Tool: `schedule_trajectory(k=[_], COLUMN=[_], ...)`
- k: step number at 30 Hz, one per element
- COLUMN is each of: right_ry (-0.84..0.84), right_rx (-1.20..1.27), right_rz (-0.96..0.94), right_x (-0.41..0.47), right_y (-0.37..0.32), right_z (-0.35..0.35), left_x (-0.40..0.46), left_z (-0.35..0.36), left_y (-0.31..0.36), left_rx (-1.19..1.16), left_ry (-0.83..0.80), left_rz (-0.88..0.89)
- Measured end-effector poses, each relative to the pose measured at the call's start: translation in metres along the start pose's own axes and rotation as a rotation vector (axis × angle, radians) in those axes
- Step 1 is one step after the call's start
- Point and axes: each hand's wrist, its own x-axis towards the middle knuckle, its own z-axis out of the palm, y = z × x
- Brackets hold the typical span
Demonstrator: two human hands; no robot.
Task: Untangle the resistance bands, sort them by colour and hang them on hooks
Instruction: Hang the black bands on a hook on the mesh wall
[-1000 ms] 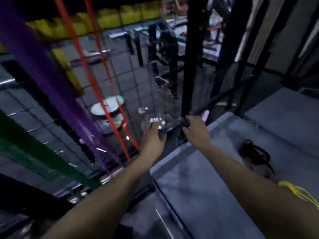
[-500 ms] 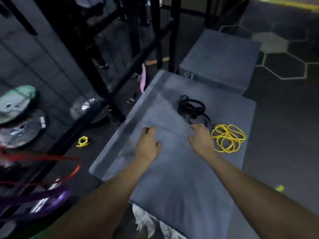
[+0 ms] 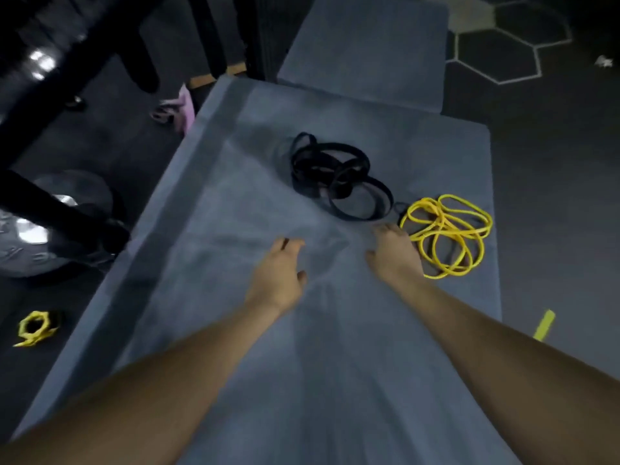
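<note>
A tangle of black resistance bands (image 3: 339,176) lies on the grey padded box (image 3: 235,203). Just right of it sits a tangle of thin yellow bands (image 3: 446,234). My right hand (image 3: 394,255) hovers over the box, its fingertips just short of both piles and touching neither, fingers relaxed and empty. My left hand (image 3: 280,273) is lower and to the left, above bare padding, fingers loosely curled and holding nothing.
A second grey padded box (image 3: 365,52) stands behind the first. Black rack posts (image 3: 141,38) and weight plates (image 3: 30,236) are at left. A small yellow band (image 3: 33,328) and a pink item (image 3: 183,107) lie on the dark floor.
My view swung from the rack, where bands hang, down to the padded box. Both hands left the rack and came over the box, the right one nearing the band piles.
</note>
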Motion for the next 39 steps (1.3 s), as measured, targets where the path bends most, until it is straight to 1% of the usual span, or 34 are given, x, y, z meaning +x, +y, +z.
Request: schedule_trajectory(k=[5, 8, 10, 13, 16, 19, 22, 25, 26, 28, 30, 32, 34, 36, 39], right_ry=[0.079, 0.075, 0.091, 0.17, 0.154, 0.117, 0.084, 0.008, -0.02, -0.047, -0.041, -0.019, 0.021, 0.042, 0.104], right_rx=[-0.042, -0.045, -0.109, -0.181, -0.109, -0.09, -0.027, 0.101, 0.119, 0.106, 0.078, 0.081, 0.128, 0.153, 0.197], right_rz=[-0.014, 0.005, 0.005, -0.051, -0.124, -0.254, -0.38, -0.493, -0.531, -0.593, -0.633, -0.66, -0.718, -0.775, -0.829], right_x=[0.043, 0.064, 0.072, 0.069, 0.045, 0.02, 0.003, -0.013, -0.018, -0.029, -0.042, -0.061, -0.083, -0.104, -0.131], right_y=[0.013, 0.018, 0.02, 0.021, 0.016, 0.003, -0.019, -0.048, -0.058, -0.079, -0.099, -0.121, -0.144, -0.168, -0.206], right_z=[0.036, 0.05, 0.057, 0.057, 0.052, 0.033, -0.007, -0.068, -0.089, -0.134, -0.178, -0.223, -0.266, -0.306, -0.359], left_x=[0.047, 0.062, 0.067, 0.067, 0.057, 0.048, 0.037, 0.021, 0.014, -0.001, -0.018, -0.037, -0.059, -0.086, -0.131], left_z=[0.024, 0.034, 0.039, 0.04, 0.032, 0.012, -0.021, -0.068, -0.086, -0.127, -0.171, -0.216, -0.259, -0.303, -0.368], left_y=[-0.025, -0.036, -0.042, -0.045, -0.037, -0.015, 0.016, 0.049, 0.06, 0.079, 0.096, 0.111, 0.127, 0.143, 0.166], left_rx=[0.037, 0.053, 0.056, 0.05, 0.04, 0.058, 0.075, 0.175, 0.2, 0.207, 0.1, 0.021, 0.013, -0.002, 0.046], left_ry=[0.026, 0.027, 0.026, 0.041, 0.035, 0.055, 0.03, -0.009, 0.008, 0.099, 0.19, 0.214, 0.233, 0.289, 0.352], left_rz=[0.038, 0.059, 0.069, 0.072, 0.068, 0.106, 0.184, 0.262, 0.268, 0.274, 0.286, 0.307, 0.327, 0.346, 0.292])
